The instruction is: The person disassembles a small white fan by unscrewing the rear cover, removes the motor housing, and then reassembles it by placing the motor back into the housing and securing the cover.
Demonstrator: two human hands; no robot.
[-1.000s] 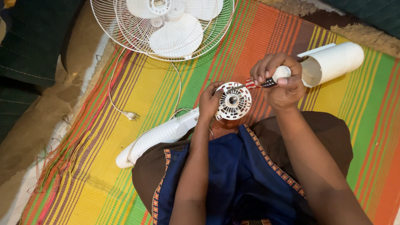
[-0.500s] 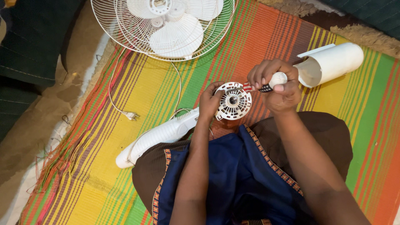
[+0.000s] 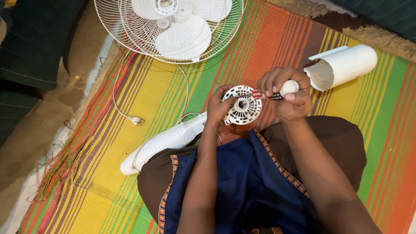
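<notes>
Striped mat (image 3: 130, 182), motor housing (image 3: 243, 105) in left hand (image 3: 219, 108)

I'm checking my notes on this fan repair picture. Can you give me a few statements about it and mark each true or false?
1. The left hand holds the round white motor housing. True.
2. The right hand is empty. False: it grips a screwdriver.
3. The fan guard with blades lies on the striped mat. True.
4. The white tube stands upright. False: it lies on its side.
</notes>
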